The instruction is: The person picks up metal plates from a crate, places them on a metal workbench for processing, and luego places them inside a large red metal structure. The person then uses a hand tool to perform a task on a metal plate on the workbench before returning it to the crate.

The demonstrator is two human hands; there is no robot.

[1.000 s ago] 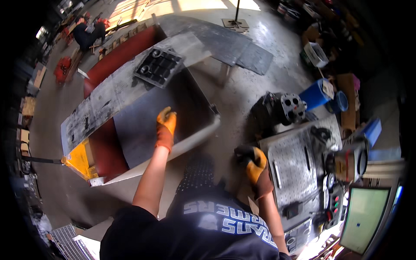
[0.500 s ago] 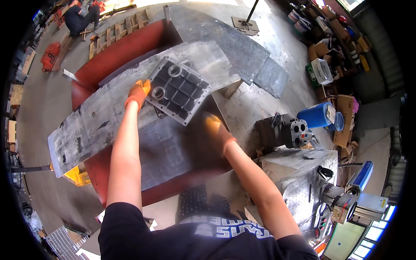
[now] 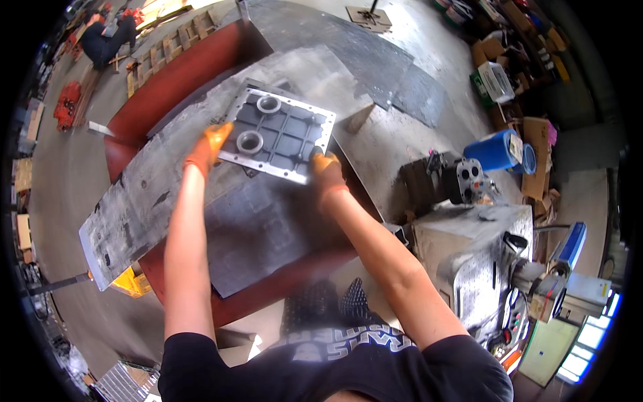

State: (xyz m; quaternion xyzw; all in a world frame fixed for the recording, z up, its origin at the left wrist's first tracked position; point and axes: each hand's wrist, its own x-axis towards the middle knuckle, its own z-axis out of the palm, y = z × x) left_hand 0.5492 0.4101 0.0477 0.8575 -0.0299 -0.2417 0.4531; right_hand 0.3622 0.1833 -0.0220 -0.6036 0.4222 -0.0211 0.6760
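Observation:
A rectangular metal cover plate (image 3: pixel 282 142) is between my hands, above a long grey metal sheet (image 3: pixel 157 164). It has a bright flange with bolt holes, a dark ribbed middle and two raised rings. My left hand (image 3: pixel 210 147), in an orange glove, is closed on its left edge. At the near right corner my right hand (image 3: pixel 327 170), gloved too, grips it with curled fingers. Part of another metal piece shows under the cover; the rest is hidden.
Red metal walls (image 3: pixel 181 84) surround the work surface. On the right stand a dark machine part with round holes (image 3: pixel 463 179), a metal cabinet (image 3: pixel 469 234) and a blue drum (image 3: pixel 494 151). A person (image 3: pixel 107 41) crouches far left near a wooden pallet (image 3: pixel 171 50).
My right hand has come up from beside the cover plate and closed on its corner. The plate has turned somewhat counterclockwise, and its right side now sits higher in view.

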